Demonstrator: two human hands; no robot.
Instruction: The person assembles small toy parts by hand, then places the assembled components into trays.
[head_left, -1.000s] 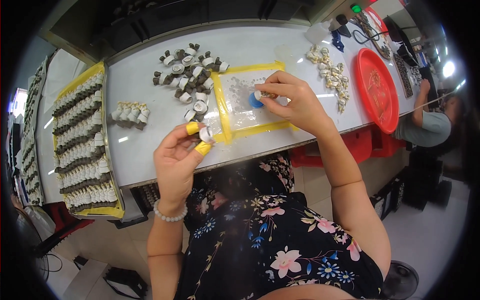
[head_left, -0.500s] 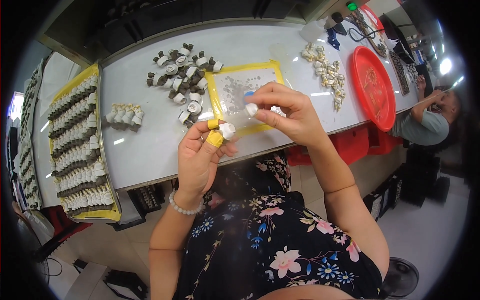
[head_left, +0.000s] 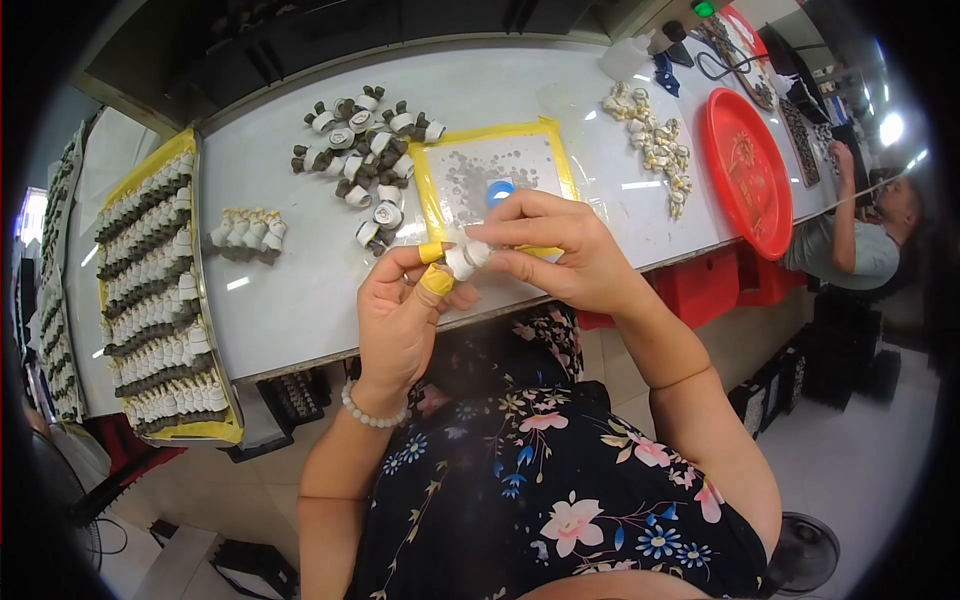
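Over the near edge of the yellow-taped sheet (head_left: 425,190), my two hands meet. My left hand (head_left: 395,325), yellow tape on its thumb and forefinger, pinches a small white figurine body (head_left: 458,265). Between thumb and fingers, my right hand (head_left: 580,255) grips a small white figurine piece (head_left: 479,252) against that body. Whether the two are joined cannot be made out. A blue round cap (head_left: 499,190) lies on the sheet just beyond my right fingers, among grey spots. Behind my left hand is a loose pile of dark-and-white figurine bodies (head_left: 380,145).
Several white-and-yellow small figurine pieces (head_left: 655,145) lie to the right, beside a red oval tray (head_left: 750,185). At the left stand a short row of figurines (head_left: 250,232) and a yellow-edged tray (head_left: 212,350) filled with rows of them. A co-worker (head_left: 840,245) sits far right.
My right hand has moved left and down, bringing its white piece against the body in my left hand. The blue cap is now more exposed.
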